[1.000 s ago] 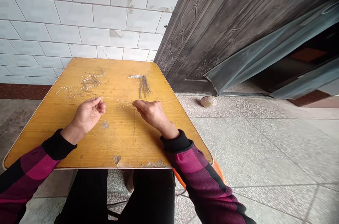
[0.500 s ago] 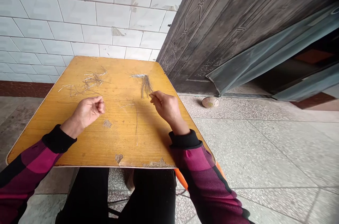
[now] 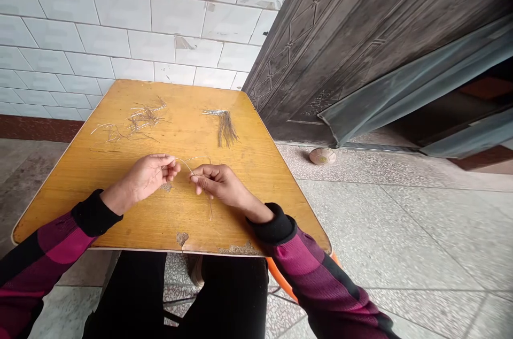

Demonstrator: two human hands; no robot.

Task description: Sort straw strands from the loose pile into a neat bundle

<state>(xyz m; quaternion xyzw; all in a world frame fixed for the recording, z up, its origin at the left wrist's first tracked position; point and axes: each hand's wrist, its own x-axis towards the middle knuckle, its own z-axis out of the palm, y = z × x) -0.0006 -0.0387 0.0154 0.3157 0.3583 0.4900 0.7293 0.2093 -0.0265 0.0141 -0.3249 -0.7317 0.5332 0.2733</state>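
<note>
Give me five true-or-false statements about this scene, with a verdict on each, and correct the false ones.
1. The thin pale strand runs between the left hand and the right hand. True.
2. The bundle of dark fibres lies under the right hand. False: it lies farther up the table, apart from both hands.
3. The small ball sits on the table. False: it is on the tiled floor by the door.
4. The yellow wooden table top has chipped patches along the edge nearest the person. True.
5. The loose tangle of strands lies to the right of the bundle. False: it lies to the bundle's left.
</note>
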